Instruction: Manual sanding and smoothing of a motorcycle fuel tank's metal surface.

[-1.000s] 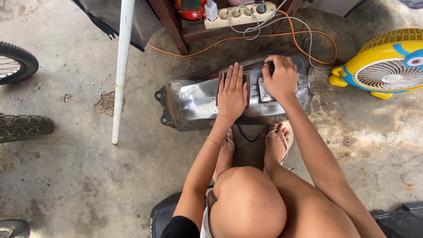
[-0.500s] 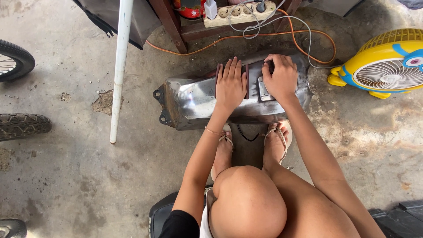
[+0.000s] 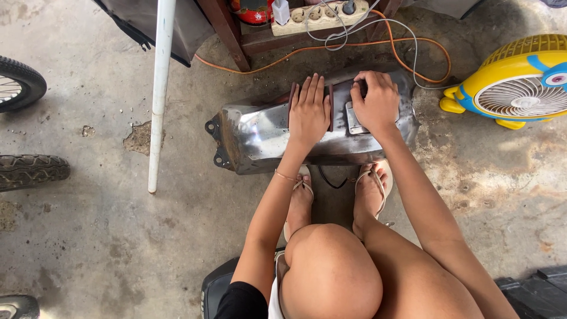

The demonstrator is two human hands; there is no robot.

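Stained concrete floor (image 3: 88, 236), white pole (image 3: 159, 94), bicycle tyres (image 3: 23, 171) at left, yellow fan (image 3: 520, 80) at right, power strip (image 3: 316, 18) and orange cable (image 3: 407, 56) on top, daylight.

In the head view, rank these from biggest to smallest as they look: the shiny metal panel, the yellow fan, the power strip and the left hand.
1. Shiny metal panel, widest by far.
2. Yellow fan, though the frame edge cuts it off.
3. Power strip and left hand look about alike; the hand is nearer the camera, so no ranking.
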